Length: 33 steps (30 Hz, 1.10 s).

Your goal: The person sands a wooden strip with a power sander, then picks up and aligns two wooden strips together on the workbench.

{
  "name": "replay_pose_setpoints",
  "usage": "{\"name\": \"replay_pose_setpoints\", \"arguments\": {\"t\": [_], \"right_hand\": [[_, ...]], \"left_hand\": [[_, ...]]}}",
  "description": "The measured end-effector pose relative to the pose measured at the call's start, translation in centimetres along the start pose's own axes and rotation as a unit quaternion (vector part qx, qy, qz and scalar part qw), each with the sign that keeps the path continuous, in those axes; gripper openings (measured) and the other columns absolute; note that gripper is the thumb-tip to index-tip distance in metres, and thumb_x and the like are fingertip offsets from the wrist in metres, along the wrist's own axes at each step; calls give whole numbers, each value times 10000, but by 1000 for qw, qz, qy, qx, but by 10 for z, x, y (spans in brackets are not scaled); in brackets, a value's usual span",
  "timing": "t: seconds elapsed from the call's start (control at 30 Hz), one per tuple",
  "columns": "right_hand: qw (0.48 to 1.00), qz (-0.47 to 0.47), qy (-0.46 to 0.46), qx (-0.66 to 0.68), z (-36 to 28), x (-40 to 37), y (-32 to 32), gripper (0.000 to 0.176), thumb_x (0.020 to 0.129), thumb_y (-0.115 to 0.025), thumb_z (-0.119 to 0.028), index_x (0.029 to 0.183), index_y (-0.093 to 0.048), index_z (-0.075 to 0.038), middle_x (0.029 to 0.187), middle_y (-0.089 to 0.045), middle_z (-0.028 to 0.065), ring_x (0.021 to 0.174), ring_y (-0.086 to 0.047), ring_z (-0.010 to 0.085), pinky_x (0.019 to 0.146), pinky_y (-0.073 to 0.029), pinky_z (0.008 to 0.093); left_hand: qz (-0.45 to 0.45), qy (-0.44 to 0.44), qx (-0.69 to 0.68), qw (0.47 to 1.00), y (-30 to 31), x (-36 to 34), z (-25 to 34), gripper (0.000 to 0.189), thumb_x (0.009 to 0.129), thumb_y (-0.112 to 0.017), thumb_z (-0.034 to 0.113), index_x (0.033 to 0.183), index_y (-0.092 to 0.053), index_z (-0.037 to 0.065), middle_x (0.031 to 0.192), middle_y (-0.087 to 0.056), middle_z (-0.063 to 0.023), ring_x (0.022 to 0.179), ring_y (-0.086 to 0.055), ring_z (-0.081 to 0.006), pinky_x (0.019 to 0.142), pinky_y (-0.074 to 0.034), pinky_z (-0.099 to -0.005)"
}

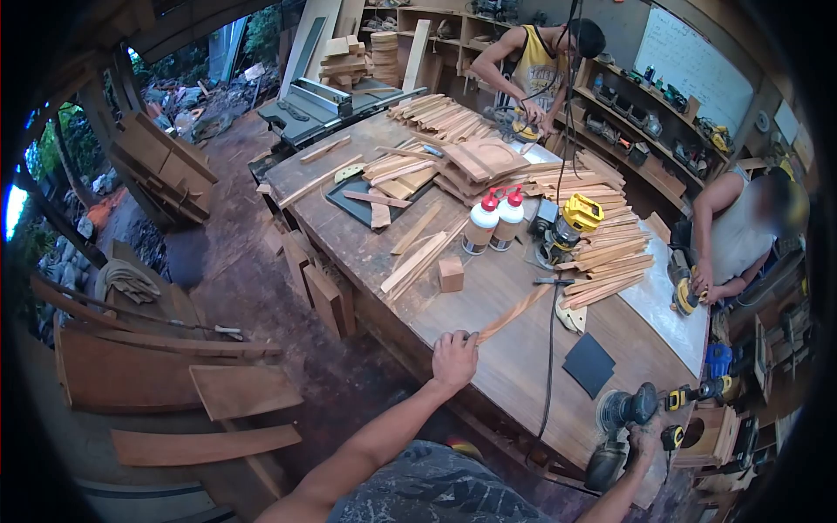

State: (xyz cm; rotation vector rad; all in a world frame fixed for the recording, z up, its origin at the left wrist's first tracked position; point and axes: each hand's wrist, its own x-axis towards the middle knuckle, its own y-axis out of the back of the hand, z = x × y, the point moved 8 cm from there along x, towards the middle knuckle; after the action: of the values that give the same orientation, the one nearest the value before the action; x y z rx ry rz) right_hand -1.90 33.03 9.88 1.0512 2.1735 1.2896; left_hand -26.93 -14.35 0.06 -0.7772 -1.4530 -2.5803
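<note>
grips a strip (514,313) by its near end with the left hand (455,359), over the edge of the bench (466,305), and a sander (629,405) with the right hand (647,438). likely calls for a firm hold, light pressure and safe clearance between left hand and sander.

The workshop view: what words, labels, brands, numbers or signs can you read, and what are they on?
Nothing reads clearly.
Whiteboard: handwriting, too faint and small.
Yellow tank top: chest lettering, too blurred.
White bottles: labels, too small.
Yellow-topped power tool: markings, too small.
</note>
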Motion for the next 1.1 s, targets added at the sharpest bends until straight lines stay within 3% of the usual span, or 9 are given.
{"name": "replay_pose_setpoints", "arguments": {"t": [0.23, 0.33, 0.53, 0.63, 0.77, 0.83, 0.97, 1.1], "right_hand": [[1000, -3, -9, -25, 1, 0, 2, 703, 714, -721, 3, 1385, -512, 3, 1053, -690, 224, 973, -678, 395, 861, -527, 481], [999, -5, -13, -41, 0, 2, 1, 720, 718, -721, 0, 1403, -499, -1, 1069, -685, 226, 984, -675, 393, 869, -525, 481], [996, -15, -23, -80, -4, 11, 1, 755, 727, -720, -5, 1440, -472, -8, 1100, -676, 231, 1007, -669, 389, 884, -522, 480], [994, -21, -32, -101, -9, 11, 2, 772, 731, -719, -7, 1458, -459, -12, 1116, -671, 234, 1018, -666, 387, 891, -521, 480], [989, -18, -46, -140, -18, 5, 8, 795, 737, -718, -10, 1482, -441, -17, 1136, -665, 237, 1033, -662, 385, 902, -518, 479], [985, -12, -50, -162, -26, 0, 10, 807, 740, -718, -12, 1494, -432, -20, 1147, -662, 239, 1040, -660, 383, 907, -517, 479], [970, 38, -41, -237, -58, -10, 19, 831, 746, -717, -15, 1519, -414, -25, 1168, -655, 242, 1055, -656, 381, 917, -515, 479], [944, 176, 37, -278, -121, -36, 17, 672, 711, -761, -71, 1347, -564, 21, 1170, -671, 243, 1081, -652, 431, 907, -519, 499]], "left_hand": [[-54, 13, -24, 998, -4, 5, -6, 373, 896, -732, 226, 1256, -686, 139, 1122, -628, -85, 1023, -584, -326, 885, -502, -480], [-119, 35, -25, 992, -5, 12, -16, 347, 903, -729, 234, 1234, -704, 131, 1124, -625, -83, 1035, -590, -321, 914, -493, -482], [-119, 16, -51, 991, 16, 26, -38, 325, 893, -733, 200, 1203, -706, 106, 1096, -641, -116, 1054, -604, -333, 912, -502, -486], [-102, -4, -152, 983, 39, 31, -42, 319, 853, -750, 157, 1162, -709, 86, 1114, -648, -137, 1056, -610, -349, 914, -497, -483], [42, 45, -132, 989, 83, 60, -89, 316, 803, -742, 99, 1111, -697, 46, 1105, -641, -157, 1038, -604, -385, 912, -485, -471], [69, 92, -73, 991, 93, 90, -127, 289, 838, -723, 93, 1112, -685, 10, 1105, -618, -192, 1039, -592, -417, 906, -483, -490], [-25, 144, -22, 989, 60, 145, -185, 341, 882, -726, 185, 1182, -704, 25, 1184, -620, -198, 1080, -596, -405, 947, -494, -501], [-170, 136, 5, 976, 20, 160, -221, 401, 872, -736, 247, 1201, -704, 20, 1218, -620, -206, 1088, -620, -410, 937, -525, -516]]}}
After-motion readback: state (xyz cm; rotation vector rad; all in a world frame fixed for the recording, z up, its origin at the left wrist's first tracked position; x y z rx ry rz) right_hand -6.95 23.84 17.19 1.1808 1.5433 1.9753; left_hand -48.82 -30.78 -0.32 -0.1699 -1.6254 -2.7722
